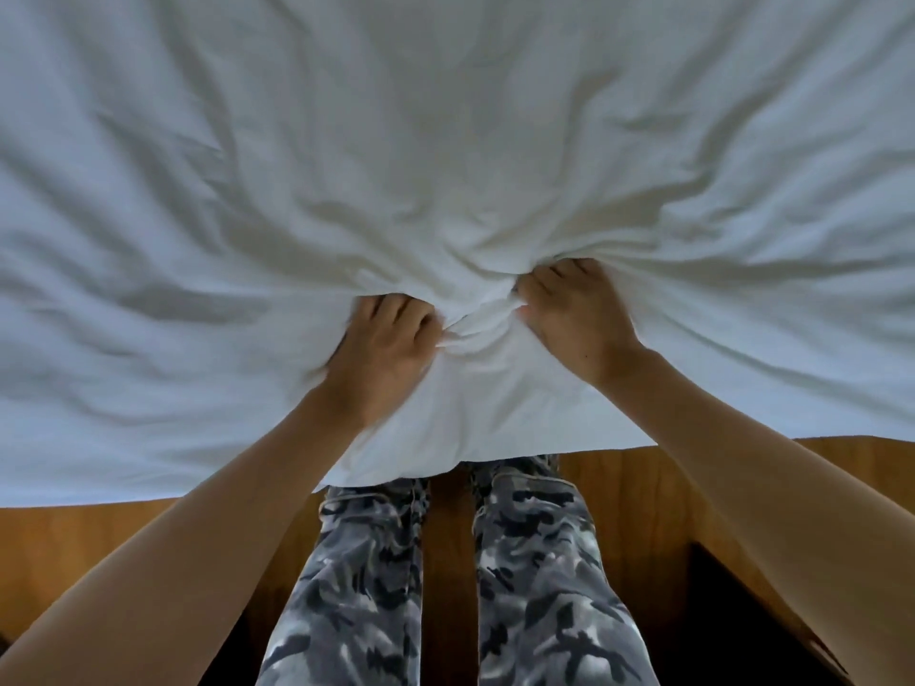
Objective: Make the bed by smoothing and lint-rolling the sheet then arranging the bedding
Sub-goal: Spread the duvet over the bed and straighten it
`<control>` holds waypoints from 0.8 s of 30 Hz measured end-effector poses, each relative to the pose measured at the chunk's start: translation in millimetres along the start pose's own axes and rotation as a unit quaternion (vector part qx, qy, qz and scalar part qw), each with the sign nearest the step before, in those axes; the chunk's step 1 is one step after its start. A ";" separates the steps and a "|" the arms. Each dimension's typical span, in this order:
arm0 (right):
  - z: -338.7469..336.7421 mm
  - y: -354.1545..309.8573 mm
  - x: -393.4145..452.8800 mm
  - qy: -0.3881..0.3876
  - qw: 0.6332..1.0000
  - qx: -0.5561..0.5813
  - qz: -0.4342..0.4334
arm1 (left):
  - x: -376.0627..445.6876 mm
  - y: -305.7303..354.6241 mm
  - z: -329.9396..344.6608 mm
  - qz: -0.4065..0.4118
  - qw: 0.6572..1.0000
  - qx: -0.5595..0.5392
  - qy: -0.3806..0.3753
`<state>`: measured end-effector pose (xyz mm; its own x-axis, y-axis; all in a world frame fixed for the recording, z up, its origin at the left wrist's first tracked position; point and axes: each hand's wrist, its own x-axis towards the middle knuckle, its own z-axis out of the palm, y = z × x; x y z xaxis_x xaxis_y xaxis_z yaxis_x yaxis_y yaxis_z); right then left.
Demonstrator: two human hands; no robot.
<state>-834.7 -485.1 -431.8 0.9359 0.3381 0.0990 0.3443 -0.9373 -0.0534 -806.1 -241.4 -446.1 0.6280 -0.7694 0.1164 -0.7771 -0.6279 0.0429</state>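
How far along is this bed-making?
Early, it seems. Nothing looks finished: the sheet is creased all over. In hand: the left hand and right hand grip bunched fabric near its edge. Left: smoothing, lint-rolling and arranging bedding; no roller is in view.

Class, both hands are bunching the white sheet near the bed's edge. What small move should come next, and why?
Probably draw the left hand and right hand apart, pulling outward: both grip the white sheet, and creases fan out from the bunch between them.
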 end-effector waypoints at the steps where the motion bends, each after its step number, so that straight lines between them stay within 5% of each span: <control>1: -5.0 -4.0 -4.5 0.000 1.000 0.027 0.001 | 0.3 1.2 -3.5 -0.002 1.000 -0.022 0.002; 9: -83.9 -16.0 -23.1 0.005 0.973 0.214 0.084 | -21.5 20.6 -107.0 -0.095 0.917 -0.380 -0.069; 15: -65.6 -38.2 -69.9 0.073 0.977 0.191 0.056 | -9.7 12.6 -91.7 0.003 0.912 -0.351 -0.213; 20: -37.4 -51.1 -156.9 -0.025 0.985 0.164 -0.039 | -33.4 45.5 -78.8 0.098 0.920 -0.328 -0.192; 24: -26.2 -14.9 -184.2 -0.049 0.996 0.066 0.045 | -60.3 83.2 -72.5 0.156 0.932 -0.290 -0.150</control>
<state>-1014.2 -535.6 -423.2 0.9638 0.2666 -0.0089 0.2602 -0.9471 -0.1880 -911.5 -238.7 -377.5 0.2836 -0.9567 -0.0660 -0.7598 -0.2662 0.5932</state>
